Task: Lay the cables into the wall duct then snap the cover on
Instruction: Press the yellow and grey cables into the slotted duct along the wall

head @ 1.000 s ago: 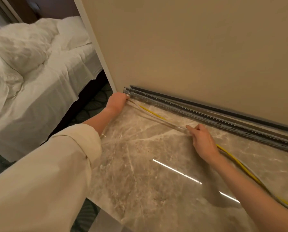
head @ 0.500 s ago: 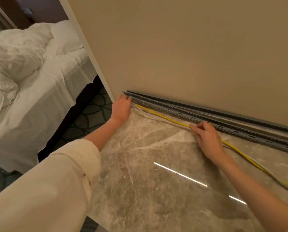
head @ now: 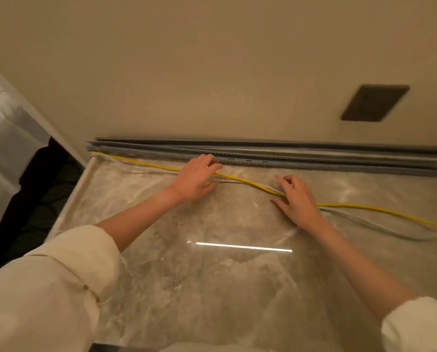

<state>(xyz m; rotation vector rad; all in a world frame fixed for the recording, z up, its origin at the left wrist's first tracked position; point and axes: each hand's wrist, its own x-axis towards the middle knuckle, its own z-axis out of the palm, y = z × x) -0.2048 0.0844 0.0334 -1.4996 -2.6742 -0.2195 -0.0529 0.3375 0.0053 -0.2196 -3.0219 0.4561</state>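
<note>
Marble surface [head: 212, 288], brown-grey and glossy, meets a beige wall [head: 212, 59], and on it both hands work. Two hands are visible. The left hand [head: 194, 179] lies over the cables with the fingers bent, and the yellow cable [head: 237, 177] comes out from under its fingertips; whether it really pinches the cable cannot be told. The right hand [head: 297, 199] rests with loosely spread fingers on the same cables, pressing them to the surface. Two cables can be counted: the yellow one and a pale grey cable [head: 380, 228] just beside it, both lying outside the duct. The grey wall duct [head: 314, 162] runs along the foot of the wall, with a darker strip [head: 288, 144] behind it. Open marble remains between the hands and the near edge. At left the surface ends at a raised rim [head: 83, 181], beyond which white bedding [head: 6, 128] shows. One dark plate [head: 375, 102] sits on the wall.
</note>
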